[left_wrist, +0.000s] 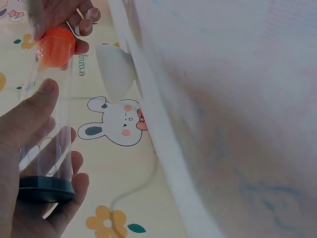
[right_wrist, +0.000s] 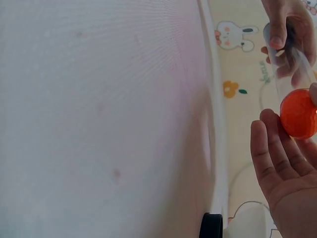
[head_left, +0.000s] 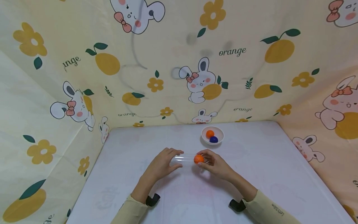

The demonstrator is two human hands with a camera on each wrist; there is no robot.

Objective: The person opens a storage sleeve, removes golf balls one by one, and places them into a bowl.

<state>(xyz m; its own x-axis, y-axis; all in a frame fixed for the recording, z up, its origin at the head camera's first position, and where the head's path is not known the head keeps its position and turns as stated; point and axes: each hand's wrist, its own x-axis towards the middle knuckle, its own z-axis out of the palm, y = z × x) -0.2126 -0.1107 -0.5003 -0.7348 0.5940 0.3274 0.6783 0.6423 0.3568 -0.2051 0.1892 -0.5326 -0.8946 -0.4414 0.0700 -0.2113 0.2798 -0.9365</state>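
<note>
My left hand (head_left: 162, 163) grips a clear plastic tube (head_left: 184, 159) lying sideways above the white table. Its dark end cap (left_wrist: 47, 190) sits near the palm in the left wrist view, thumb on one side and fingers curled round the other. At the tube's opposite end is an orange ball (head_left: 199, 159), partly within the clear rim in the left wrist view. My right hand (head_left: 217, 165) holds this ball between thumb and fingers. In the right wrist view the orange ball (right_wrist: 298, 114) covers part of the tube's mouth, with several fingers stretched out beside it.
A small white bowl (head_left: 205, 142) stands behind the hands toward the back of the table (head_left: 134, 146), with another orange ball (head_left: 210, 134) and a dark blue ball (head_left: 213, 139) inside. Printed cloth (head_left: 167, 62) with rabbits and oranges surrounds the table at the back and sides.
</note>
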